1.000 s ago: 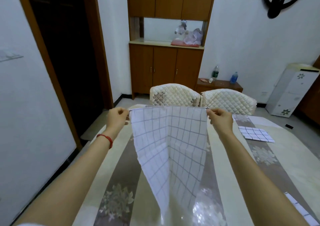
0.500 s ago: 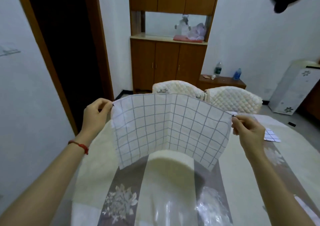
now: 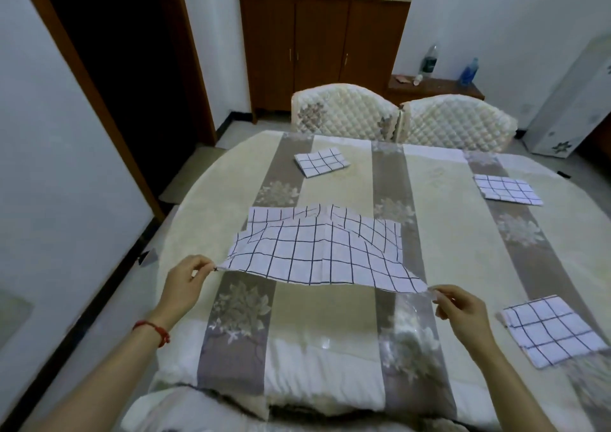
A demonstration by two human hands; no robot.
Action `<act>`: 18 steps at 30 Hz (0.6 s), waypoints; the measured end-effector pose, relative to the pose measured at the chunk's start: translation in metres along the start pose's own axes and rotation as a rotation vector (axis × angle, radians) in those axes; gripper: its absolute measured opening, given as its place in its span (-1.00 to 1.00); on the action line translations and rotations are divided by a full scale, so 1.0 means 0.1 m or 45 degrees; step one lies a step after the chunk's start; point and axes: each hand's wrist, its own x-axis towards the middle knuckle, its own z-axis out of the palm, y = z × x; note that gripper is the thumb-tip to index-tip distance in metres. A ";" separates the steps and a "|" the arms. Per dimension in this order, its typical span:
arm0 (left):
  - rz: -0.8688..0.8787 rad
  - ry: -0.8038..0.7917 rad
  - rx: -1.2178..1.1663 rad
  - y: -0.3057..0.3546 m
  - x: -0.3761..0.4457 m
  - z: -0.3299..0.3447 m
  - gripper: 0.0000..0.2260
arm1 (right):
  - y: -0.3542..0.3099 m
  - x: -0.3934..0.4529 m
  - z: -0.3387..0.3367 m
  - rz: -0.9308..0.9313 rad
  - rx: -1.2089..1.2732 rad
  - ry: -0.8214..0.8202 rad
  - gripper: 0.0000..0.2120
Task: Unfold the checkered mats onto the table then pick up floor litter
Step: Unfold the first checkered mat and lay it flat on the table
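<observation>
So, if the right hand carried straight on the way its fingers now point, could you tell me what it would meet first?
The right hand points up and left across the table, pinching the near right corner of the unfolded checkered mat. Going straight on, it would most likely run into that mat itself; depth beyond it is unclear.

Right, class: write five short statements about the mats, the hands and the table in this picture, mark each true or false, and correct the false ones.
1. Both hands pinch corners of the unfolded mat. True: left hand, right hand.
2. Three folded mats lie on the table. True: far folded mat, right-edge folded mat, near folded mat.
3. The unfolded mat lies fully flat. False: its near edge is lifted off the table.
4. A red string bracelet is on the right wrist. False: it is on the left wrist.
5. The mats are plain white. False: they are checkered with dark lines.
</observation>
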 end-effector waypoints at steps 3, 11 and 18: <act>-0.054 -0.082 0.103 -0.19 -0.06 0.03 -0.87 | 0.15 -0.06 0.03 0.108 -0.156 -0.104 -0.76; -0.214 -0.319 0.281 -0.53 -0.14 0.12 -0.90 | 0.41 -0.03 0.11 0.380 -0.443 -0.236 -0.73; -0.312 -0.154 0.415 -0.37 0.24 0.42 -0.76 | 0.32 0.30 0.55 0.280 -0.564 0.052 -0.77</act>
